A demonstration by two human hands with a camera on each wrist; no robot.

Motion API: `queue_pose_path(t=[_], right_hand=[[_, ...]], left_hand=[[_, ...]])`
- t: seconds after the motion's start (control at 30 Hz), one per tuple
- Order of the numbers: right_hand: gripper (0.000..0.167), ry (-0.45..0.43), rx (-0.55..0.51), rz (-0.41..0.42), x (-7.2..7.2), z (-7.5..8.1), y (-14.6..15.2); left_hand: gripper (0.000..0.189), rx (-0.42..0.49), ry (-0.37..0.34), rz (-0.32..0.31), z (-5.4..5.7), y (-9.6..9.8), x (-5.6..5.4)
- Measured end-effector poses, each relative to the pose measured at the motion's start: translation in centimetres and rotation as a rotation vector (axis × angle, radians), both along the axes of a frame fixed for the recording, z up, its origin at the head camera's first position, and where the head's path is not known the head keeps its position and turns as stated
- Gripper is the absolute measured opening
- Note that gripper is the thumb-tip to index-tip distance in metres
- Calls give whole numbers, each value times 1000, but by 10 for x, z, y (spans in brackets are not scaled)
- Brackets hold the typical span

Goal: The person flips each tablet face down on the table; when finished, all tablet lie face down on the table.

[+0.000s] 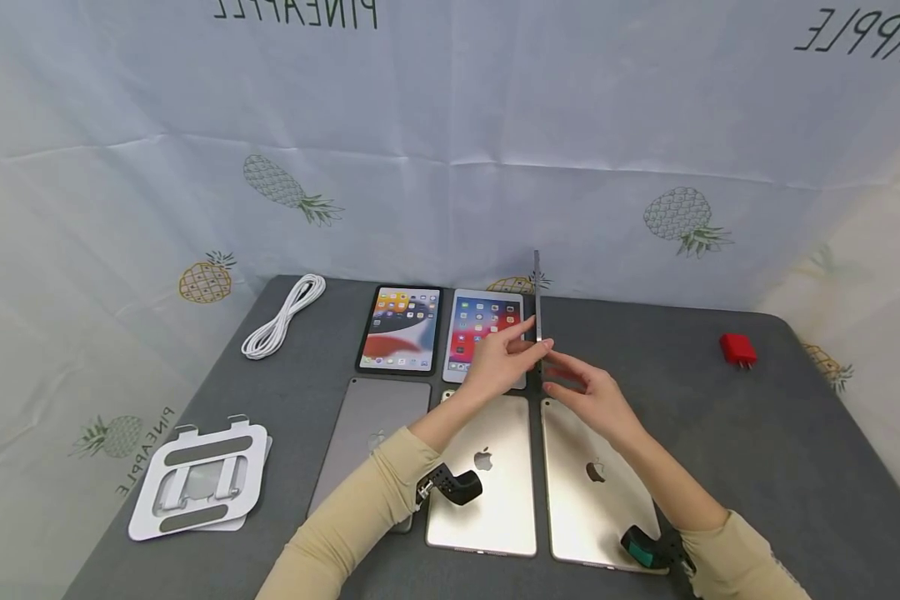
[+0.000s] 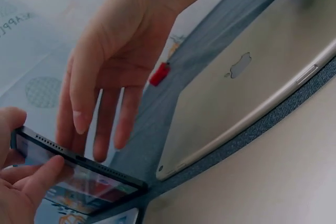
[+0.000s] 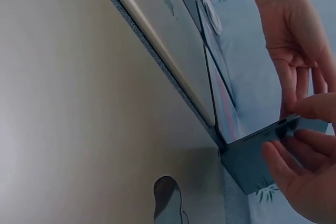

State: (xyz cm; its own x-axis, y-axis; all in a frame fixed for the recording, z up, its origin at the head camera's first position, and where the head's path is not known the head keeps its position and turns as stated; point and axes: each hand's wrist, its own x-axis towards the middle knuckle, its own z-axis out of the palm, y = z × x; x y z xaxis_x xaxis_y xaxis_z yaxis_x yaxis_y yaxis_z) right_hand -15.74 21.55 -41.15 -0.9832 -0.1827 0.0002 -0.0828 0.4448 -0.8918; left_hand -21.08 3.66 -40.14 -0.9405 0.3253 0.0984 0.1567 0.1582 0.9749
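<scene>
The left hand pinched the dark tablet between thumb and fingers near its port end, the right hand holding its fingers loosely spread at the back, so the tablet was between both sets of fingertips. It was edge-on and upright, long axis running away from the person, port end nearest, glossy face turned left. A white-framed tablet lay close on its left, a black-framed tablet beyond, two gold tablets nearer the person, and a red charger well off right
</scene>
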Motion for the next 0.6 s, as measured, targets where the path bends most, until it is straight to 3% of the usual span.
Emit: queue_pose_path(t=[0.17,0.33,0.6], right_hand=[[50,-46,-58,-23,0,-6,6],[54,-166,-188,-109,0,-10,15],[61,-414,-647,-191,-5,-13,21]], left_hand=[[55,86,14,77,-4,0,0],[48,192,2,139,-8,-2,1],[38,324,-77,166,-13,-4,6]])
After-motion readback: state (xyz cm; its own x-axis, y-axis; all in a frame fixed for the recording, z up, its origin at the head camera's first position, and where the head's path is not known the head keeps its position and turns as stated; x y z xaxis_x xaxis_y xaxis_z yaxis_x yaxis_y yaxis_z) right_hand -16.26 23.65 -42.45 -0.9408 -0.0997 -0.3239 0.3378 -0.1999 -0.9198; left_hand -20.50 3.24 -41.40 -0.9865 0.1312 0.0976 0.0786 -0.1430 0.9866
